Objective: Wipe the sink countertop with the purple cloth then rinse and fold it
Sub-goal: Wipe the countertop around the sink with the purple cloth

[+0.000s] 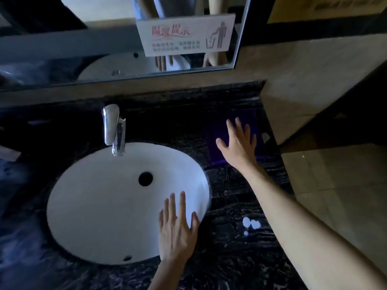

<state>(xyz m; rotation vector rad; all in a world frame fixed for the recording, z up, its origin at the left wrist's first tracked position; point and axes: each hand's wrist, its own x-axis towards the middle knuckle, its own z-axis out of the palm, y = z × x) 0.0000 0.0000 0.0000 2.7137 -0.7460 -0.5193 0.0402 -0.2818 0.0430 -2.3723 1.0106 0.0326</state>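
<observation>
Head view looks down on a dark, white-veined stone countertop (230, 258) with a round white sink (100, 206) set into it. The basin has a dark drain hole (145, 178) near its middle and a small overflow opening (127, 257) on the near wall. A chrome faucet (114, 128) stands behind the basin, its spout reaching over the far rim. The purple cloth (215, 139) lies flat on the countertop to the right of the sink, near the back corner where the stone meets a beige tiled wall (293, 91). The right hand (238, 143) is stretched out over the cloth with fingers straight and spread, palm down; whether the palm is pressing on the fabric or just above it I cannot tell. It curls round nothing. The left hand (177, 227) is at the near right rim of the sink, fingers straight and slightly apart, thumb out to the side, holding nothing; it overlaps the basin edge, but contact is not clear. A few small white blobs (250, 223) sit on the countertop between the two forearms, well apart from the cloth. Behind the counter a framed mirror (62, 45) carries a white notice (184, 34) with red and grey printing and a figure at a bin; the glass reflects the basin and parts of the person's hands.
</observation>
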